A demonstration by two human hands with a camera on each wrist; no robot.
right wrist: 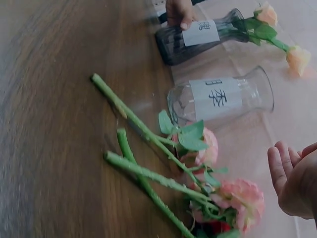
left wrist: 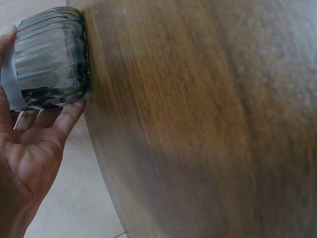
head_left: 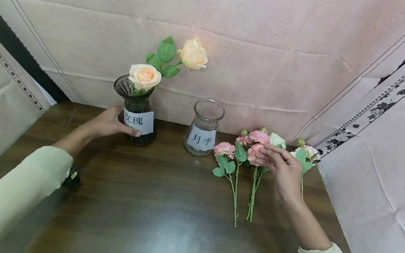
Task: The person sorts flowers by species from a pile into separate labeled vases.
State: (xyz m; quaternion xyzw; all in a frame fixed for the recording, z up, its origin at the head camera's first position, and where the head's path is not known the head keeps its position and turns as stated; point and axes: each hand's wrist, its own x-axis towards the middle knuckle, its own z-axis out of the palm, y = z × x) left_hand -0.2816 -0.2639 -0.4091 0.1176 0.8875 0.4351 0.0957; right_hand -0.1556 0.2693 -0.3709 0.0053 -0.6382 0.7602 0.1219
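Observation:
My left hand (head_left: 113,124) grips the dark ribbed glass vase (head_left: 145,138), its thumb across the front label and its fingers round the side and back. The vase stands upright on the table and holds two peach roses (head_left: 145,77), one leaning out to the right. In the left wrist view the vase's base (left wrist: 54,59) shows between thumb and fingers. My right hand (head_left: 286,171) hovers at the pink flowers (head_left: 224,149) lying on the right side, fingers loosely extended. The right wrist view shows that hand (right wrist: 297,178) apart from the pink blooms (right wrist: 242,201), holding nothing.
Between the hands stands a clear glass vase (head_left: 209,113) with a white label and no flowers in it. A white flower (head_left: 310,152) lies at the far right. Pale cloth (head_left: 254,46) hangs behind the brown table (head_left: 144,202) and along both sides.

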